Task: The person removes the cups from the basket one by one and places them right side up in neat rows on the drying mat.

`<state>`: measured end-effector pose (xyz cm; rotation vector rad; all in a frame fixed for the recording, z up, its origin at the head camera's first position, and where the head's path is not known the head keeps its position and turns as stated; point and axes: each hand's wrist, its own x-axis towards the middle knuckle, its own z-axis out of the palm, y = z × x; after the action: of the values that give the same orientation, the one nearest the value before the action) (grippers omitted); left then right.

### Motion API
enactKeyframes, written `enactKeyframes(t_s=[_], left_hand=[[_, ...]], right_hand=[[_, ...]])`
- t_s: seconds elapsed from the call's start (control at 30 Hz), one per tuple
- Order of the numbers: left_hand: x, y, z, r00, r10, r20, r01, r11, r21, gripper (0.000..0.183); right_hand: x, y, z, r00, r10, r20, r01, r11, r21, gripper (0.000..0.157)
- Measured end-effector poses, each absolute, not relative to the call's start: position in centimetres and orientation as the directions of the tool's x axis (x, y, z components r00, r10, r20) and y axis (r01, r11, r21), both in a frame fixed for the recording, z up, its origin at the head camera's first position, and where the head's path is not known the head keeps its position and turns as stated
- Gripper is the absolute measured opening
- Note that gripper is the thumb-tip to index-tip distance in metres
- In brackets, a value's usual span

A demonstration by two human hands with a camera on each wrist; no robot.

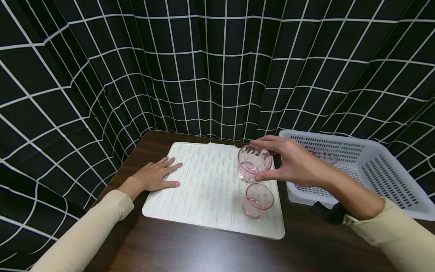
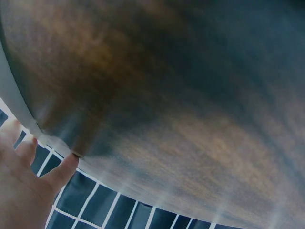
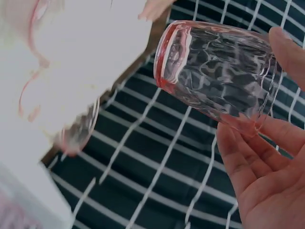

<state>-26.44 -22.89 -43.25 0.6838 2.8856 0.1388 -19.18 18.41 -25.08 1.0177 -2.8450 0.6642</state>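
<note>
A clear, pink-tinted drinking glass [image 1: 254, 160] is over the far right part of the white ribbed mat [image 1: 207, 181]. My right hand [image 1: 289, 160] grips it near one end, thumb on one side and fingers on the other; the right wrist view shows its wavy wall and pink edge. Just nearer to me on the mat, a second pink-rimmed glass [image 1: 258, 200] stands upright. At the mat's left edge my left hand [image 1: 154, 175] rests with spread fingers; the left wrist view catches only part of that hand [image 2: 28, 176].
Right of the mat is a pale perforated plastic basket [image 1: 368, 147] with glassware [image 1: 324, 155] inside, partly hidden by my right hand. Mat and basket are on a dark wooden table [image 1: 190, 245]. A black curtain with white grid lines [image 1: 217, 75] hangs behind.
</note>
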Motion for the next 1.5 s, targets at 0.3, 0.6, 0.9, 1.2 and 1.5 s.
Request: enactKeyframes(t_s=[0.3, 0.6, 0.9, 1.2, 1.5], left_hand=[[-26.7, -22.9, -43.6, -0.877, 0.458, -0.143, 0.444, 0.888, 0.121, 0.086], [-26.6, -22.8, -43.1, -0.876, 0.46, -0.146, 0.446, 0.887, 0.119, 0.084], [-26.5, -22.8, -43.0, -0.877, 0.454, -0.157, 0.439, 0.89, 0.126, 0.084], [-26.6, -22.9, -43.1, -0.875, 0.46, -0.152, 0.444, 0.887, 0.126, 0.084], [-26.6, -23.0, -43.3, -0.875, 0.459, -0.152, 0.443, 0.887, 0.129, 0.084]], right_hand=[[-19.2, 14.3, -28.6, -0.668, -0.73, 0.145, -0.71, 0.568, -0.417, 0.078], [-18.7, 12.7, -31.3, -0.62, -0.782, 0.066, -0.741, 0.557, -0.374, 0.08], [-18.6, 12.1, -33.1, -0.595, -0.802, 0.045, -0.747, 0.532, -0.398, 0.078], [-18.6, 11.8, -34.0, -0.593, -0.805, 0.018, -0.747, 0.542, -0.385, 0.077], [-18.7, 12.1, -34.1, -0.61, -0.792, -0.005, -0.729, 0.564, -0.388, 0.078]])
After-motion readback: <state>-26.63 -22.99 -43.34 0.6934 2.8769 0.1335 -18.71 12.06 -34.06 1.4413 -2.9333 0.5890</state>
